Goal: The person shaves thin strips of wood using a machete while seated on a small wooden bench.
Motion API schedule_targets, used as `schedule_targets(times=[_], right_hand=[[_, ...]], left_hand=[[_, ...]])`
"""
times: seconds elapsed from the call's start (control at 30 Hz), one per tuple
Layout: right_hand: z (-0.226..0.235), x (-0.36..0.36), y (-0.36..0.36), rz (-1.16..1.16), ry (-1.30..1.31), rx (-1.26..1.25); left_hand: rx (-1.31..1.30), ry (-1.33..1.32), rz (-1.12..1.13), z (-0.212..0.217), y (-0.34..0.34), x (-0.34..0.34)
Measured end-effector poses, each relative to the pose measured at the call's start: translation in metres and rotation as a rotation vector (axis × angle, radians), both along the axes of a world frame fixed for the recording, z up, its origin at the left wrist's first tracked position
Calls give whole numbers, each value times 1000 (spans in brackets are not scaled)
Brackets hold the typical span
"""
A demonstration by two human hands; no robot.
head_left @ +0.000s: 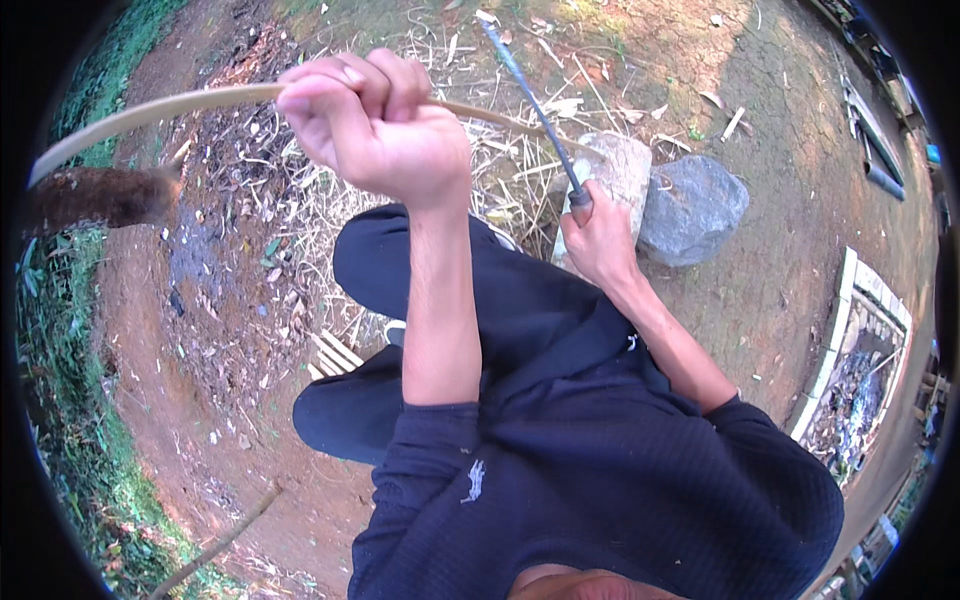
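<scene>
My left hand (395, 145) is raised and closed around a long, pale, bowed strip (180, 102), which looks like split bamboo or cane. One end of the strip curves out to the far left; the other runs right, toward the top of a pale block (622, 160), perhaps a log or stone. In my right hand (602, 235), fingers wrapped round the handle, is a long knife (530, 98) with a narrow dark blade pointing away from me. The blade crosses the strip near the block; whether they touch I cannot tell.
A grey rock (695, 212) sits against the block's right side. Pale shavings (505, 170) litter the ground ahead, with several short cut sticks (335, 352) by my leg. A dark tree stump or log (100, 198) stands left; a bordered pit (855, 350) lies right.
</scene>
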State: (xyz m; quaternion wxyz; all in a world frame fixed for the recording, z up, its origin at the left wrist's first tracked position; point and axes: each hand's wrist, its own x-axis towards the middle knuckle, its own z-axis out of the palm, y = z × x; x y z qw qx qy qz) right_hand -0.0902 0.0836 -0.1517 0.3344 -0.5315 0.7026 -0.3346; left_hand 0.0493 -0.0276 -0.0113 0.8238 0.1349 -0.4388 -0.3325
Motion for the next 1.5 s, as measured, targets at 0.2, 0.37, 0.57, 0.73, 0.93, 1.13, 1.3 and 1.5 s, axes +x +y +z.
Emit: schedule_targets(times=[0.2,0.37,0.57,0.73,0.93,1.13,1.3,1.5], right_hand=[[-56,-35,3,-110,-27,-42],[-32,-26,5,-82,-59,-88],[-94,-61,21,-140,-61,-22],[-60,-52,19,-61,-50,18],[-99,-64,24,-132,-40,-8],[-79,-70,24,-101,-10,85],[-69,-63,34,-73,-58,56],[-105,-87,31,-108,-7,96]], left_hand=[[-9,10,-34,9,1,-20],[-10,-28,0,13,-3,-28],[-37,-16,-57,11,-3,-27],[-32,-51,5,20,1,-28],[-4,-32,-21,22,3,-40],[-23,-77,-38,19,0,-40],[-19,-91,-37,13,1,-34],[5,-40,-4,17,-4,-41]])
